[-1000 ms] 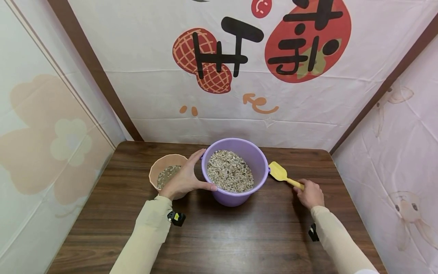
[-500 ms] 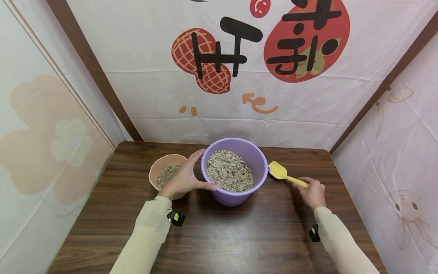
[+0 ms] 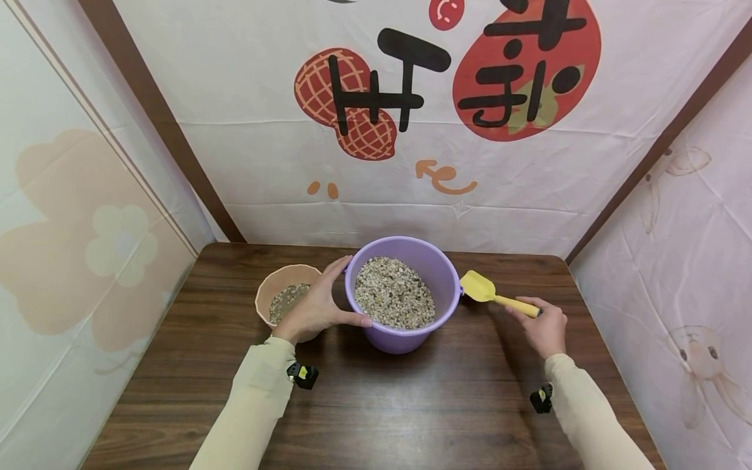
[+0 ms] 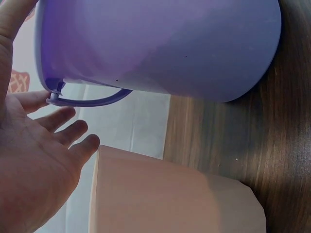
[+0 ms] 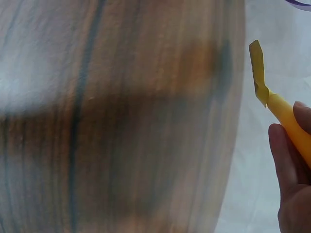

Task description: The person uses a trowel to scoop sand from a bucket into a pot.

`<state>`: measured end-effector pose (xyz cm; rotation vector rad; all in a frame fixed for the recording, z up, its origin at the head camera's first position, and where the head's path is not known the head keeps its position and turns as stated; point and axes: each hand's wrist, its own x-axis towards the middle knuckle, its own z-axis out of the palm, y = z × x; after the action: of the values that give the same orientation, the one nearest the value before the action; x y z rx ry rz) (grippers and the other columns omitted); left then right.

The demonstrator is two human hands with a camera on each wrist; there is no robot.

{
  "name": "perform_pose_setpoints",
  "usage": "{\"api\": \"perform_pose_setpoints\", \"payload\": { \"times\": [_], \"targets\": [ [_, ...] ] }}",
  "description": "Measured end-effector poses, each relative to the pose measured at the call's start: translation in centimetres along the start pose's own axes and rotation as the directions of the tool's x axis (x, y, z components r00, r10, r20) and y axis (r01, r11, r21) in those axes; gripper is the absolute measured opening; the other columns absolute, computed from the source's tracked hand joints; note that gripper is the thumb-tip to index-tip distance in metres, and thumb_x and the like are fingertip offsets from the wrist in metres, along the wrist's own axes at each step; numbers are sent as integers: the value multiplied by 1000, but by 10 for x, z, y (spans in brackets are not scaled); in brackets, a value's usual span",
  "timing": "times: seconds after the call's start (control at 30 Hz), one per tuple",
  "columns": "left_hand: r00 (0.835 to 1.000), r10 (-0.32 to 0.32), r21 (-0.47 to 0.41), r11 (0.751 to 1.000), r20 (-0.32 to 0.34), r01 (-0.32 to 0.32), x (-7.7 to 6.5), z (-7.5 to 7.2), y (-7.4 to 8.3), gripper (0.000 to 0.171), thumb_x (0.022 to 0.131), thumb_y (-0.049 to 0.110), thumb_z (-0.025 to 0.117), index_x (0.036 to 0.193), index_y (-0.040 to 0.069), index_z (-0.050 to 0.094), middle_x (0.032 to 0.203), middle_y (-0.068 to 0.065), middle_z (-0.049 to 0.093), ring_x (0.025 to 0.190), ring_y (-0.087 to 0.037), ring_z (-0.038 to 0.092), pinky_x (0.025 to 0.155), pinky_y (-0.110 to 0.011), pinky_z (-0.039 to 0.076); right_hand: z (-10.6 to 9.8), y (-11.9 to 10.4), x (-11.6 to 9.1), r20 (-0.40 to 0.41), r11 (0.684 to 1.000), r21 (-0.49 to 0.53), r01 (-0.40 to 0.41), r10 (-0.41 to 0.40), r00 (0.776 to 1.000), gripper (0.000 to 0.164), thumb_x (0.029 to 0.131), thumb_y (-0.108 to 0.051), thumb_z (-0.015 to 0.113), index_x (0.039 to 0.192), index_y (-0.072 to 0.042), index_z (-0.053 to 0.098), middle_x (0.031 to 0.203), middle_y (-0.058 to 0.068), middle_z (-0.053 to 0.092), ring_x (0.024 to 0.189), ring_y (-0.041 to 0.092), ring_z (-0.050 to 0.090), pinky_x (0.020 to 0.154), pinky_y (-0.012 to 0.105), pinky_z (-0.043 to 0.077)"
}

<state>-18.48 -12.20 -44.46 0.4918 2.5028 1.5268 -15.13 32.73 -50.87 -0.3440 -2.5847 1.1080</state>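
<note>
A purple bucket [image 3: 405,334] stands near the table's back edge, part filled with fine gravel [image 3: 395,294]. My left hand [image 3: 320,305] rests against its left side with spread fingers, the thumb along the near rim. In the left wrist view, the index finger [image 4: 33,100] reaches the rim by the handle joint, and the other fingers extend loosely. My right hand [image 3: 543,326] pinches a yellow toy shovel [image 3: 478,287] by the end of its handle. Its blade points left, overlapping the bucket's right rim in the head view. In the right wrist view the shovel is raised above the table.
A peach bowl [image 3: 267,287] with some gravel in it stands left of the bucket, partly hidden behind my left hand. The brown wooden table [image 3: 382,411] meets a printed cloth wall [image 3: 264,163] at the back. More cloth hangs at both sides.
My right hand has slid back to the handle's end, moving slightly right, and the shovel has come up a little. The left hand and the bucket stay in place.
</note>
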Motion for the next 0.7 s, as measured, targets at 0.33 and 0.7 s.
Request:
{"api": "perform_pose_setpoints", "payload": {
  "times": [0.33, 0.7],
  "targets": [
    [1000, 1, 0, 1000, -3, -1, 0, 0, 1, 135, 51, 50, 101, 161, 24, 27, 165, 4, 21, 150, -20, 20, 120, -55, 19, -19, -22, 0, -77, 986, 163, -44, 57, 995, 41, 85, -27, 85, 117, -3, 76, 97, 15, 67, 70, 13, 53, 51, 19, 46],
    [1000, 11, -12, 1000, -6, -11, 0, 0, 2, 135, 51, 48, 101, 161, 23, 28, 166, 3, 21, 150, -24, 20, 120, -57, 18, -35, -43, 0, -116, 907, 419, -25, 81, 990, 40, 80, -14, 89, 114, 2, 75, 84, -6, 72, 72, 9, 62, 55, 17, 48]
  ]
}}
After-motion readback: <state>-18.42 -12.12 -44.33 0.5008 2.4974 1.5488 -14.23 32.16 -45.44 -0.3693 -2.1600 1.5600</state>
